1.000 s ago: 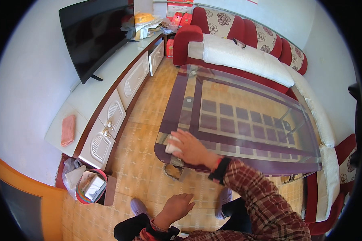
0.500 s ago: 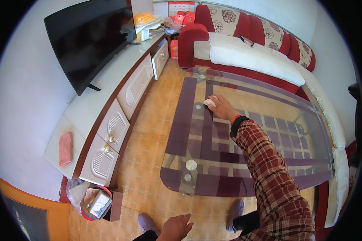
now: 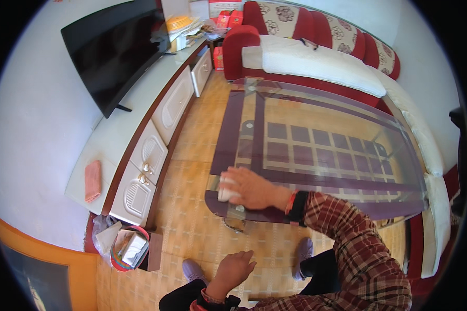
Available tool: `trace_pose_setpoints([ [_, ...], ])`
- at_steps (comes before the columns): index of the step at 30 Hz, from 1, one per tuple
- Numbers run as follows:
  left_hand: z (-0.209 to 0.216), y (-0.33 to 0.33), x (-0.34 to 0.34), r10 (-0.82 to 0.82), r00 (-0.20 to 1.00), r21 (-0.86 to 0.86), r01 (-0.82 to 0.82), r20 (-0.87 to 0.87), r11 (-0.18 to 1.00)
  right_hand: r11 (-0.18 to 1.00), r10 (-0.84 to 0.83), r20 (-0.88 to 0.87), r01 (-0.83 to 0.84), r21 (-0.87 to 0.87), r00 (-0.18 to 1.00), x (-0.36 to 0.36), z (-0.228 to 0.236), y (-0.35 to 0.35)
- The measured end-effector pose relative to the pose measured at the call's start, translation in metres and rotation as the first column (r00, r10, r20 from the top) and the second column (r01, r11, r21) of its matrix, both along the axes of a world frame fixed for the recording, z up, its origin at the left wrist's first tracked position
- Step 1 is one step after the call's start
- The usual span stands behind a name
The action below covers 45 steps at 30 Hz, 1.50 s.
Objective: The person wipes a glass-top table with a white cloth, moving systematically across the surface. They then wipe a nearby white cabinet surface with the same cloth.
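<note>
Pressing a white cloth (image 3: 224, 189) flat under the right hand (image 3: 251, 187), fingers closed over it, at the near-left corner of the glass table (image 3: 316, 150); left hand (image 3: 235, 269) hangs loosely spread, holding nothing (well below the grip). Keep the palm flat and strokes overlapping. Table edge sits just left and below the cloth; open glass runs right and away toward the sofa (image 3: 316, 62).

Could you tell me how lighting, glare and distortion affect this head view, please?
In the head view, fisheye bending curves the television and cabinet top near the rim, with black corners. Daylight is bright and even. The glass table shows the floor through it, with faint reflections. The right hand on a white cloth looks slightly blurred; the left hand is sharper.
</note>
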<state>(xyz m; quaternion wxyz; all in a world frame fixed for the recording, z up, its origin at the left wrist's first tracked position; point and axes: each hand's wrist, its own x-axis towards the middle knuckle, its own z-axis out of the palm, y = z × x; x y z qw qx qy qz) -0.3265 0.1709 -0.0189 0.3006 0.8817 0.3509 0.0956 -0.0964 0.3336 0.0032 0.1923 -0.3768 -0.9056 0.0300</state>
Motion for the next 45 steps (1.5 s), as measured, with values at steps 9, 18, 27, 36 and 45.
trace_pose_setpoints([
  [9, -0.016, -0.009, 0.007, -0.036, 0.996, 0.03, 0.034, 0.086, 0.999, 0.844, -0.535, -0.099, 0.534, -0.039, 0.839, 0.131, -0.004, -0.117],
  [18, -0.004, -0.014, 0.003, -0.023, 0.997, -0.003, 0.023, 0.073, 1.0, 0.002, -0.985, 0.169, 0.999, -0.053, 0.011, 0.33, -0.022, -0.259],
  [27, 0.001, -0.02, -0.002, -0.022, 1.0, -0.005, 0.022, 0.013, 1.0, 0.408, -0.903, -0.055, 0.891, 0.2, 0.426, 0.197, -0.04, -0.107],
  [36, -0.009, -0.011, -0.005, -0.036, 0.997, 0.052, 0.032, 0.073, 0.998, 0.718, -0.685, -0.065, 0.687, 0.111, 0.726, -0.03, -0.015, -0.006],
  [45, -0.02, -0.008, 0.01, -0.063, 0.998, 0.041, 0.063, -0.016, 0.997, 0.924, -0.364, -0.14, 0.376, 0.069, 0.921, -0.051, -0.023, -0.063],
])
